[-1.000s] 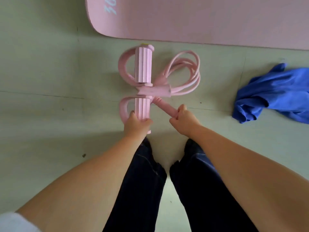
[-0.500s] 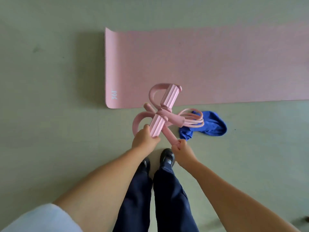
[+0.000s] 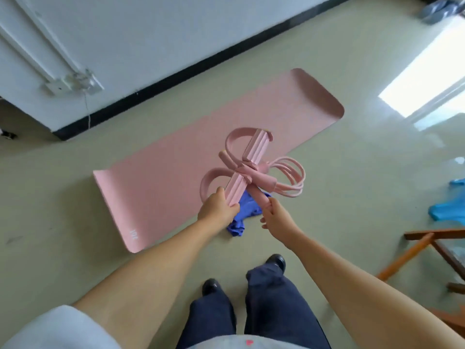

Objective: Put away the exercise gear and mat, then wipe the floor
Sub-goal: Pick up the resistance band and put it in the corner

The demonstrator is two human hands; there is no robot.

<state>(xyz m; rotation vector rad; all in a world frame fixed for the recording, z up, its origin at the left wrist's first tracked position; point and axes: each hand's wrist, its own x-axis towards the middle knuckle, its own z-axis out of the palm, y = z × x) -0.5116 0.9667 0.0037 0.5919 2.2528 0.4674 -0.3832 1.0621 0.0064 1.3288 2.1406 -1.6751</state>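
Note:
I hold a pink pedal resistance band (image 3: 247, 163) up in the air above the floor, its tubes looped to the right. My left hand (image 3: 217, 209) grips the near end of its ribbed foot bar. My right hand (image 3: 275, 217) pinches the round pink handle. Below it the pink exercise mat (image 3: 176, 170) lies unrolled flat on the floor. A blue cloth (image 3: 242, 215) lies on the floor at the mat's near edge, partly hidden by my hands.
A white wall with a black skirting (image 3: 191, 69) runs behind the mat. An orange wooden frame (image 3: 425, 250) stands at the right. Light blue items (image 3: 450, 210) lie on the floor at the far right. My black shoes (image 3: 275, 261) stand near the mat.
I have stood up and lifted the resistance band off the floor with both hands. The view has risen and turned, so the whole mat and the wall now show.

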